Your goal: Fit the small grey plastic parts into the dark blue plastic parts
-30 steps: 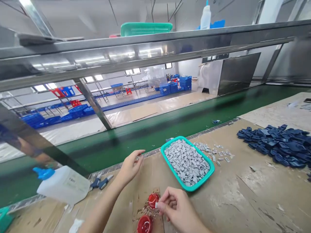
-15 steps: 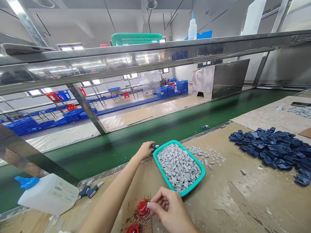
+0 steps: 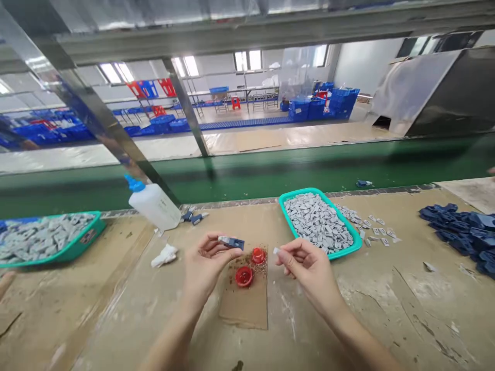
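Between the thumb and fingers of my left hand (image 3: 207, 263) is a dark blue plastic part (image 3: 235, 242) with a light grey end. My right hand (image 3: 307, 263) pinches a small pale grey piece (image 3: 277, 251) at its fingertips. The two hands are apart, on either side of two small red cups, one nearer (image 3: 244, 277) and one farther (image 3: 258, 255). Both cups stand on a stained piece of cardboard (image 3: 245, 309). Behind my right hand, a teal basket (image 3: 358, 242) holds many small grey pieces (image 3: 317, 219).
A white bottle with a blue cap (image 3: 157, 206) leans at the bench's back edge, beside several blue parts (image 3: 193, 216). Crumpled tissue (image 3: 165, 256) lies left. A second teal basket (image 3: 83, 245) is far left, a blue-part pile (image 3: 460, 232) far right. A green conveyor belt (image 3: 251, 172) runs behind.
My left hand has come back from the bench's far edge with the blue part. My right hand still pinches the pale piece. The view has tilted down and turned left.
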A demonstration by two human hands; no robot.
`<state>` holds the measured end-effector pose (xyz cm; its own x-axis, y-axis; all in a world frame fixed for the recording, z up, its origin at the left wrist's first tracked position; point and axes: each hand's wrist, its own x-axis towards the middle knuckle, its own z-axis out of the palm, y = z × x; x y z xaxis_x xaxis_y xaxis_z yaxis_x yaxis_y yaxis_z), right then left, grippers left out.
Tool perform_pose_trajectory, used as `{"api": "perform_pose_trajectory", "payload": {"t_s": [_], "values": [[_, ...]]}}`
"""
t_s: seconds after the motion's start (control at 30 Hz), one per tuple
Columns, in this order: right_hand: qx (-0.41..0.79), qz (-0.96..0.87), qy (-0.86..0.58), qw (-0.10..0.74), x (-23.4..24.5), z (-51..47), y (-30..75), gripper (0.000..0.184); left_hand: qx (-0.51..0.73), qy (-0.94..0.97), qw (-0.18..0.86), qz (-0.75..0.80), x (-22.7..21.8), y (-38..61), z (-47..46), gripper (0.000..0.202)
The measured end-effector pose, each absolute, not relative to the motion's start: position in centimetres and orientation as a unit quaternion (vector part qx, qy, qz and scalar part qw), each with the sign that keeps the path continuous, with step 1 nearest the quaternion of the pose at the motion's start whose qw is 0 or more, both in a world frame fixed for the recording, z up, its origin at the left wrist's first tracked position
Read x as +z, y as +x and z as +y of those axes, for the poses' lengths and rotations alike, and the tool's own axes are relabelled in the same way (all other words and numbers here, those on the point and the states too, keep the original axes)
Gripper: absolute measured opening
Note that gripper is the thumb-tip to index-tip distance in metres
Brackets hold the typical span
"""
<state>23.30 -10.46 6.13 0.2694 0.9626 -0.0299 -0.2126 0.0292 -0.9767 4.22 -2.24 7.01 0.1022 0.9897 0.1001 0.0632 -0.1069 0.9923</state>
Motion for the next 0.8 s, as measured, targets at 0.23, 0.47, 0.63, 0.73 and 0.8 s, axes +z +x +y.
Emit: {"api": "perform_pose_trajectory", "payload": {"t_s": [0.23,0.47,0.63,0.73,0.8], "values": [[0.502,-0.395,-0.495,0.589,6.3,-10.8,22.5,0.024,0.466,0.521,0.563,0.441,6.1,6.3,-5.3,0.032],[0.526,-0.402,-0.479,0.576,5.4,-10.8,22.2,0.020,0.456,0.522,0.575,0.435,5.8,6.6,-5.7,0.028],[0.527,-0.408,-0.489,0.562,5.0,-10.7,22.1,0.022,0.444,0.514,0.591,0.435,6.6,6.9,-6.1,0.028],[0.529,-0.412,-0.499,0.549,5.0,-10.6,22.1,0.025,0.438,0.524,0.582,0.442,6.8,7.0,-6.2,0.027],[0.549,-0.405,-0.501,0.532,5.1,-10.6,22.3,0.030,0.428,0.547,0.569,0.441,6.5,6.9,-6.1,0.023]]}}
